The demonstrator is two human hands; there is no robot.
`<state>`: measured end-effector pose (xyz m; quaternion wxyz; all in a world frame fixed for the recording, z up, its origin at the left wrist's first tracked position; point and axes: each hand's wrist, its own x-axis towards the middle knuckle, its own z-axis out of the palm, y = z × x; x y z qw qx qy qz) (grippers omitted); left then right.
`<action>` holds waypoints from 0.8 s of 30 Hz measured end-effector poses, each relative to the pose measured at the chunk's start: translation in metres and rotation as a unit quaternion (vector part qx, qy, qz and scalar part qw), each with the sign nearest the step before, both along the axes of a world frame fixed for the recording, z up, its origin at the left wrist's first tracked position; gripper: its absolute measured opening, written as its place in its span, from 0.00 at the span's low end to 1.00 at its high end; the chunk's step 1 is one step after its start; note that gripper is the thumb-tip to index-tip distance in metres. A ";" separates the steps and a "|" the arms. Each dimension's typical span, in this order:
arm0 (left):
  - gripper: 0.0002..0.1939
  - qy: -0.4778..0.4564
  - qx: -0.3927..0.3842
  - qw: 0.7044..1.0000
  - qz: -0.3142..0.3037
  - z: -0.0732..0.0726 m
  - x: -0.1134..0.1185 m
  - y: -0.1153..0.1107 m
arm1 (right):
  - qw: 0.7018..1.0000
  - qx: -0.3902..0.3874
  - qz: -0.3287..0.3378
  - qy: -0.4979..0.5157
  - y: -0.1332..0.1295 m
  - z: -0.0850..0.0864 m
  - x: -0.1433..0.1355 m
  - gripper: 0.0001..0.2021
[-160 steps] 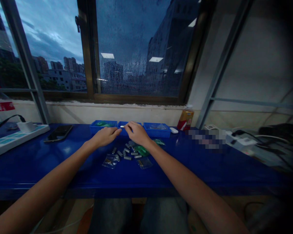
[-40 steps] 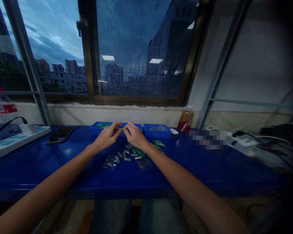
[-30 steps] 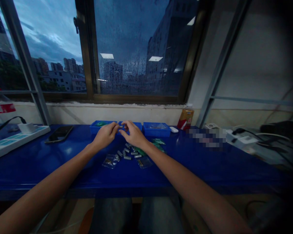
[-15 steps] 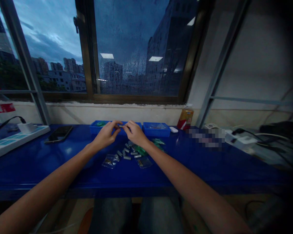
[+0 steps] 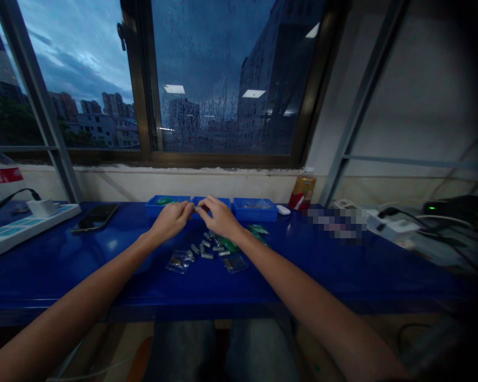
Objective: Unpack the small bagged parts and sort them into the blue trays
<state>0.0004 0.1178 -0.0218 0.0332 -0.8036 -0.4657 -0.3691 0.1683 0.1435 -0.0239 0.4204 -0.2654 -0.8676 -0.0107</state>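
Note:
My left hand (image 5: 172, 218) and my right hand (image 5: 219, 215) meet fingertip to fingertip above the blue table, in front of the blue trays. Both are closed in a pinch around something too small to make out between them. Below them lie several short silver metal cylinders (image 5: 207, 255), with green packets (image 5: 229, 244) beside them at the right. Two clear bags with brass-coloured pieces rest nearer the front edge, the left bag (image 5: 178, 261) and the right bag (image 5: 233, 262).
Blue trays, a left one (image 5: 151, 209) and a right one (image 5: 258, 214), line the table's back. A phone (image 5: 94, 218) and power strip (image 5: 32, 229) lie left. At the right are a drink carton (image 5: 302, 192), a white object (image 5: 282, 210) and cables.
The fingers of my left hand have curled in more closely and the hand has dropped slightly. My right hand has barely moved, its fingertips still close to the left ones.

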 end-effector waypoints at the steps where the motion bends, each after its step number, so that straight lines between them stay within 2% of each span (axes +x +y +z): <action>1: 0.20 -0.006 -0.003 1.000 -0.006 0.000 0.000 0.000 | 1.000 -0.002 -0.001 -0.001 0.001 0.000 0.000 0.09; 4: 0.14 -0.036 0.019 0.998 -0.041 -0.002 0.002 0.000 | 1.000 -0.005 -0.019 0.000 0.005 -0.001 -0.001 0.13; 8: 0.13 -0.044 0.054 0.996 -0.064 -0.003 0.002 0.003 | 0.999 -0.013 -0.039 -0.006 0.008 0.000 -0.002 0.15; 12: 0.11 -0.029 0.048 0.997 -0.049 -0.002 0.000 0.002 | 0.999 -0.028 -0.032 -0.019 0.006 0.000 -0.002 0.16; 14: 0.12 -0.025 0.044 0.998 -0.031 -0.001 0.000 0.001 | 0.999 -0.035 -0.029 -0.011 0.003 0.000 -0.001 0.12; 16: 0.13 -0.021 0.043 0.999 -0.010 0.001 0.000 0.000 | 0.999 -0.040 -0.023 -0.001 0.001 0.000 0.000 0.09; 19: 0.18 -0.009 0.033 0.999 0.015 0.002 -0.001 -0.001 | 0.999 -0.036 -0.011 0.002 -0.002 0.000 0.000 0.10; 22: 0.21 -0.009 0.016 1.000 0.018 0.002 0.000 -0.001 | 1.000 -0.018 -0.004 0.004 -0.001 0.000 0.000 0.06; 24: 0.18 -0.028 0.015 1.000 0.004 0.001 0.000 -0.001 | 1.000 -0.011 -0.009 0.016 0.000 0.000 0.000 0.06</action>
